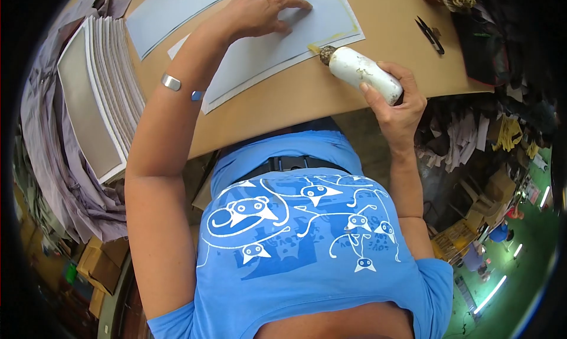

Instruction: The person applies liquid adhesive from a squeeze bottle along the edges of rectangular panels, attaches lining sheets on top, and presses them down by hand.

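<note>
My left hand [266,11] rests with its fingers spread on a pale sheet [260,61] that lies on the tan table [289,99]. Yellowish glue runs along the sheet's right edge and corner. My right hand [398,105] is wrapped round a white glue bottle [366,73], which is tilted with its dark, crusted neck toward the sheet's lower right corner. The bottle's yellowish tip is at the sheet's edge; whether it touches the sheet is hard to tell.
Another pale curved panel [171,14] lies at the upper left. A thick stack of panels [97,96] and grey cloth [44,120] are at the left. Black snips [430,36] lie at the right, near a dark bag [481,49]. People are far off at lower right.
</note>
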Motion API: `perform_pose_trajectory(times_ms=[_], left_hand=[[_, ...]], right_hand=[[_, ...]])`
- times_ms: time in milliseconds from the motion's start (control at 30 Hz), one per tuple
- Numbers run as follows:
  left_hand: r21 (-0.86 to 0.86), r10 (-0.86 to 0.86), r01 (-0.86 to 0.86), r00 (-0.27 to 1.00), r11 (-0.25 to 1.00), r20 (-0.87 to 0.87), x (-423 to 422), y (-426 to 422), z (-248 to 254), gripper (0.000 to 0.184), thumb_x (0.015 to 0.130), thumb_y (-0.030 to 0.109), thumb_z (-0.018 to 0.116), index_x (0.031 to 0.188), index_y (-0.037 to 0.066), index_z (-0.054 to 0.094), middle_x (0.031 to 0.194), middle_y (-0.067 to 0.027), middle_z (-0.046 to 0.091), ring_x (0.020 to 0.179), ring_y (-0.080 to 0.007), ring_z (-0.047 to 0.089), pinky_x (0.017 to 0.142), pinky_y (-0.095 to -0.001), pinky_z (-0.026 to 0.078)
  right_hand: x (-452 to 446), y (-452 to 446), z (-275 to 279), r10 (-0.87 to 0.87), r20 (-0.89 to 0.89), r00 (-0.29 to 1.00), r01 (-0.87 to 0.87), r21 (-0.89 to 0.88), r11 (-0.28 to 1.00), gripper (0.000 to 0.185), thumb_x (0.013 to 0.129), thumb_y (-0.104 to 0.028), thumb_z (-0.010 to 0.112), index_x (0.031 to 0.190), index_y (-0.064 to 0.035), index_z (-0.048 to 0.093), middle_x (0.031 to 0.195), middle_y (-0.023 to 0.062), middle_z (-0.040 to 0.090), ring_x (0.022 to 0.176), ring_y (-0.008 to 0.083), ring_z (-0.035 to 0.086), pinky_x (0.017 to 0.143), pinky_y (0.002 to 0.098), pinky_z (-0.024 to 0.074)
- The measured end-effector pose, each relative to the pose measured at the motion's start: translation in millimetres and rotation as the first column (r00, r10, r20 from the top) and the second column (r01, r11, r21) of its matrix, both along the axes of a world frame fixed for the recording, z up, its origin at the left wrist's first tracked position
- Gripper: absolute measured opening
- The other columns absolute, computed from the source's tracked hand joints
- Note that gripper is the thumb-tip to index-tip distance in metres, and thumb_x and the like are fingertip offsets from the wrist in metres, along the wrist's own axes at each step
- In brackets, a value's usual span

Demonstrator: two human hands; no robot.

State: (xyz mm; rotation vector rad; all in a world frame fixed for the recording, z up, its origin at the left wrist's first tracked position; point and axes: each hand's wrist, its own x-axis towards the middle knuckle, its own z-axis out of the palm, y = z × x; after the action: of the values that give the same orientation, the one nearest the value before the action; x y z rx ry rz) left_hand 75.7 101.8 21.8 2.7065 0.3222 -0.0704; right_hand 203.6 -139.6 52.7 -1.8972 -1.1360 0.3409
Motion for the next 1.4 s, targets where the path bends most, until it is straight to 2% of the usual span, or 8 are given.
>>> perform_pose_trajectory(times_ms=[633, 900, 1000, 1100, 1167, 1267, 1333, 1400], left_hand=[[-0.046, -0.065, 0.069, 0.994, 0.997, 0.087, 1.2, 8.3, -12.3, 0.049, 0.068, 0.021, 0.07, 0.115, 0.016, 0.058, 0.116, -0.0115, 0.051, 0.106, -0.0297, 0.05, 0.093, -0.0383, 0.041], [-0.031, -0.078, 0.081, 0.993, 0.996, 0.09, 2.7, 9.4, -18.3, 0.05, 0.068, 0.022, 0.07, 0.116, 0.015, 0.057, 0.117, -0.0121, 0.05, 0.107, -0.0292, 0.05, 0.092, -0.0373, 0.041], [-0.008, -0.071, 0.073, 0.992, 0.997, 0.102, 1.8, 8.4, -19.5, 0.049, 0.069, 0.022, 0.07, 0.116, 0.014, 0.057, 0.117, -0.0129, 0.05, 0.107, -0.0292, 0.05, 0.092, -0.0372, 0.041], [0.0, -0.05, 0.05, 0.995, 0.999, 0.082, 0.2, 5.2, -18.5, 0.049, 0.069, 0.022, 0.07, 0.116, 0.014, 0.057, 0.117, -0.0138, 0.05, 0.106, -0.0291, 0.051, 0.091, -0.037, 0.042], [-0.035, -0.052, 0.053, 0.999, 0.998, 0.008, 0.2, 4.0, -8.6, 0.05, 0.069, 0.021, 0.069, 0.117, 0.013, 0.056, 0.117, -0.0145, 0.05, 0.105, -0.0291, 0.051, 0.09, -0.0369, 0.043], [0.001, -0.043, 0.043, 0.997, 0.999, 0.062, 0.3, 2.4, -11.2, 0.051, 0.068, 0.019, 0.069, 0.117, 0.012, 0.055, 0.12, -0.0157, 0.048, 0.102, -0.0303, 0.054, 0.089, -0.0377, 0.044], [0.046, -0.032, 0.027, 0.995, 0.999, 0.099, 0.6, 0.0, -19.1, 0.049, 0.07, 0.017, 0.068, 0.116, 0.016, 0.054, 0.114, -0.0096, 0.052, 0.099, -0.0276, 0.054, 0.088, -0.0364, 0.044], [0.074, -0.016, 0.005, 0.989, 0.997, 0.148, 1.9, -1.2, -26.6, 0.049, 0.07, 0.017, 0.069, 0.117, 0.018, 0.053, 0.111, -0.0071, 0.055, 0.098, -0.0266, 0.054, 0.087, -0.036, 0.044]], right_hand=[[-64.7, 29.9, -7.5, 0.405, 0.079, 0.911, -0.413, 0.147, 0.899, 0.041, 0.058, -0.002, 0.074, 0.096, -0.0017, 0.058, 0.092, 0.015, 0.061, 0.08, 0.0305, 0.061, 0.072, 0.0362, 0.0503], [-89.5, 43.3, -12.7, 0.515, 0.1, 0.851, -0.524, 0.169, 0.834, 0.041, 0.057, -0.005, 0.073, 0.096, -0.004, 0.059, 0.094, 0.0152, 0.06, 0.078, 0.0299, 0.062, 0.067, 0.0353, 0.0518], [-90.6, 47.2, -16.3, 0.532, 0.054, 0.845, -0.532, 0.174, 0.829, 0.038, 0.061, -0.006, 0.072, 0.097, -0.0031, 0.059, 0.093, 0.0125, 0.062, 0.076, 0.0238, 0.063, 0.066, 0.0332, 0.0519], [-74.1, 38.7, -24.4, 0.351, -0.525, 0.776, -0.434, -0.04, 0.9, 0.033, 0.067, -0.009, 0.071, 0.098, -0.0025, 0.059, 0.092, 0.0093, 0.063, 0.076, 0.0159, 0.062, 0.062, 0.0296, 0.0524], [-52.1, 32.4, -27.3, 0.015, -0.865, 0.502, -0.235, -0.12, 0.964, 0.034, 0.07, -0.014, 0.069, 0.1, -0.0039, 0.057, 0.09, 0.0099, 0.061, 0.071, 0.0148, 0.06, 0.052, 0.0255, 0.0522], [-4.1, 12.8, -37.8, -0.03, -0.952, 0.305, -0.074, -0.055, 0.996, 0.037, 0.07, -0.015, 0.067, 0.102, -0.0016, 0.054, 0.091, 0.0122, 0.059, 0.068, 0.0194, 0.06, 0.048, 0.0252, 0.0512], [24.6, 2.2, -40.7, -0.001, -0.983, 0.186, 0.036, 0.006, 0.999, 0.039, 0.07, -0.015, 0.066, 0.103, -0.0005, 0.052, 0.091, 0.0133, 0.058, 0.068, 0.0221, 0.06, 0.047, 0.0249, 0.0504], [43.9, 3.5, -37.0, 0.034, -0.984, 0.176, 0.135, 0.059, 0.989, 0.039, 0.071, -0.016, 0.066, 0.103, -0.0002, 0.051, 0.09, 0.0139, 0.058, 0.067, 0.0239, 0.059, 0.046, 0.025, 0.0493]])
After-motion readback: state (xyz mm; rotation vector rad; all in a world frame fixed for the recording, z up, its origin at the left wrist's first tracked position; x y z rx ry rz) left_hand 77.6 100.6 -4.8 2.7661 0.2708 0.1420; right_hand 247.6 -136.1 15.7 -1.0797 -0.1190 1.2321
